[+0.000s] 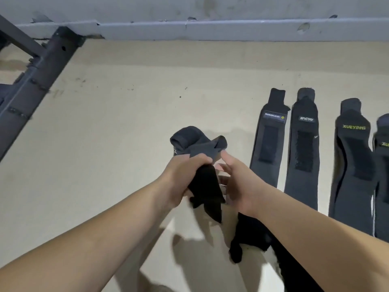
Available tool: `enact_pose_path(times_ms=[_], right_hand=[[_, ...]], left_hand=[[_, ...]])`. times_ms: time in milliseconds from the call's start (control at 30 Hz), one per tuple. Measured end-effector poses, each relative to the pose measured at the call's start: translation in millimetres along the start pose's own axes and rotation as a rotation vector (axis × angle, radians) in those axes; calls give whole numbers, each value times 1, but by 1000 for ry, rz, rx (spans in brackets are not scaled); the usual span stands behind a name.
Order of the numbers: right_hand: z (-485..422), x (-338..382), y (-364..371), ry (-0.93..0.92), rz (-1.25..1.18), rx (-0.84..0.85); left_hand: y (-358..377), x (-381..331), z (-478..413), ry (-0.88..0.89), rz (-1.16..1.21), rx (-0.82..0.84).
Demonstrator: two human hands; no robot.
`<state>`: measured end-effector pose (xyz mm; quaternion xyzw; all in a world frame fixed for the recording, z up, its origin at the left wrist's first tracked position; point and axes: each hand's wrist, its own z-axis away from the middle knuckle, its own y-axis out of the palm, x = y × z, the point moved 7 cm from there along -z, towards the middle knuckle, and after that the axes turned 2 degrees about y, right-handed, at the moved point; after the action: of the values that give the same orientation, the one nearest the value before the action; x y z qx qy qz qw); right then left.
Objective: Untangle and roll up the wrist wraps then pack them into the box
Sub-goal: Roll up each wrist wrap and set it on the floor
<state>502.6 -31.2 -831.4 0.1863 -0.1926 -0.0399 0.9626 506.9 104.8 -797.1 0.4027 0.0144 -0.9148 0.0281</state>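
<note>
1. The left hand is clenched round a tangled wrist wrap, held above the floor near its middle.
2. The wrap's grey bunched end sticks out of the fist toward the wall. Its black end hangs out of the fist the other way, so its long axis runs roughly from the near edge to the wall.
3. The right hand is just beside it, fingers loose and spread and holding nothing. Its thumb is close to the grey fabric, but contact cannot be judged.
4. A black strip shows under the right forearm.
5. Along the floor's right side four grey wraps lie flat, side by side: first wrap, second wrap, third wrap, and fourth wrap, cut off by the edge of the view.
6. Each lies lengthwise toward the wall, with its narrow tab and label at that end.
7. A dark metal frame crosses the far left corner.
</note>
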Motion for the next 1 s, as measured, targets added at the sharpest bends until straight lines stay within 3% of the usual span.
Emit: enact_pose_path(times_ms=[167, 267, 367, 567, 767, 1000], right_hand=[[85, 75, 17, -222, -21, 96], [154, 120, 7, -346, -124, 65], [230, 157, -1, -501, -259, 17], [402, 165, -8, -707, -248, 168], [498, 97, -30, -664, -87, 47], [517, 37, -59, -671, -32, 82]], left_hand=[[55, -86, 55, 126, 106, 105], [93, -137, 112, 181, 79, 175], [129, -170, 179, 240, -74, 304], [184, -178, 312, 300, -461, 525], [198, -208, 399, 396, -179, 299], [222, -185, 420, 456, -178, 247]])
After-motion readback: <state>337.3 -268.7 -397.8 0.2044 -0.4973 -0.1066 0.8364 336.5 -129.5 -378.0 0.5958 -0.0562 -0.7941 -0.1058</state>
